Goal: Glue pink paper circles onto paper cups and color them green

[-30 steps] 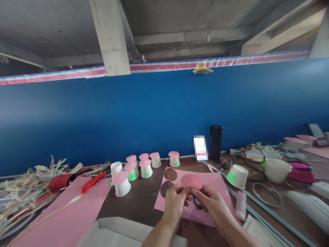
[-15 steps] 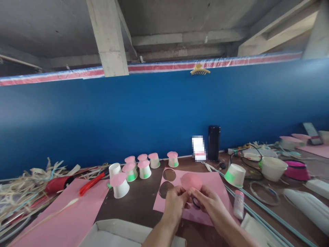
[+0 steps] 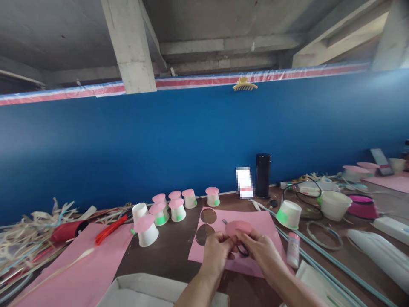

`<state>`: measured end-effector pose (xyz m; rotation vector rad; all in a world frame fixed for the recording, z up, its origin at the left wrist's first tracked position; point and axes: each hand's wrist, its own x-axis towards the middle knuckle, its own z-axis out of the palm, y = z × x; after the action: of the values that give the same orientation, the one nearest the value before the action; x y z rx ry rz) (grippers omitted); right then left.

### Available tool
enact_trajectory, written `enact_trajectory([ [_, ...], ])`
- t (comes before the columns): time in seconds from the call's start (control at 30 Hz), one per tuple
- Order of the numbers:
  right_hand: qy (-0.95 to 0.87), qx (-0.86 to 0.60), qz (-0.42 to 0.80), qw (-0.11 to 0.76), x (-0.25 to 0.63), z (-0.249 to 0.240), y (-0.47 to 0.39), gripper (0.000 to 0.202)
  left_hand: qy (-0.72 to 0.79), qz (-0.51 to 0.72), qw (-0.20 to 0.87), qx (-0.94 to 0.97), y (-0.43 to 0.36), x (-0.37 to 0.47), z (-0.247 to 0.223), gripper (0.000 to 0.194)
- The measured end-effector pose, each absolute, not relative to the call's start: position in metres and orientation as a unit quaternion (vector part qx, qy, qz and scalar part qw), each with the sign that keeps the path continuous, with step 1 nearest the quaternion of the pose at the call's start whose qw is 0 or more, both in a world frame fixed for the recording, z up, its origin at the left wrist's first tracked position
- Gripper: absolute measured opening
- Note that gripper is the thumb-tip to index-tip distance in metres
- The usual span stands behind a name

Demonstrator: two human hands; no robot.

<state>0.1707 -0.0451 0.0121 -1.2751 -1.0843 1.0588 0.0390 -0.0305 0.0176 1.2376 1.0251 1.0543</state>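
My left hand (image 3: 220, 247) and my right hand (image 3: 255, 245) are both closed on a round pink paper disc (image 3: 238, 227), fingertips meeting at its near edge. Behind and below the disc shows a pair of scissors (image 3: 243, 250), with a dark handle loop by my right fingers and a metal tip past the disc's far left. Whether the scissors are held or lying down I cannot tell. Under both hands lies a pink paper sheet (image 3: 265, 219) with two round holes cut near its left edge. Left of it, upturned white paper cups (image 3: 148, 237) carry pink discs on top.
A white box (image 3: 140, 283) sits at the near edge. Pink sheets (image 3: 86, 264) and a red-handled tool (image 3: 110, 229) lie left. On the right are a glue stick (image 3: 293, 250), a cup with a green patch (image 3: 288, 214), pale blue rods (image 3: 332, 266) and a black bottle (image 3: 263, 175).
The pink disc has tipped flatter, and the scissors' tip now shows beyond it. Both hands keep their hold. The whole view has shifted slightly.
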Motion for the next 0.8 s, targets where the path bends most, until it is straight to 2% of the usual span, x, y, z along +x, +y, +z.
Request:
enact_trajectory([
  [0.17, -0.460, -0.524, 0.477, 0.535, 0.169, 0.019, -0.049, 0.049, 0.437, 0.478, 0.599, 0.470, -0.027, 0.035, 0.017, 0.033],
  [0.47, -0.486, -0.533, 0.428, 0.545, 0.170, -0.001, -0.034, 0.039, 0.454, 0.472, 0.557, 0.511, -0.027, 0.035, 0.019, 0.031],
  [0.8, -0.473, -0.549, 0.422, 0.545, 0.171, -0.001, -0.033, 0.037, 0.396, 0.445, 0.633, 0.495, -0.031, 0.033, 0.018, 0.039],
])
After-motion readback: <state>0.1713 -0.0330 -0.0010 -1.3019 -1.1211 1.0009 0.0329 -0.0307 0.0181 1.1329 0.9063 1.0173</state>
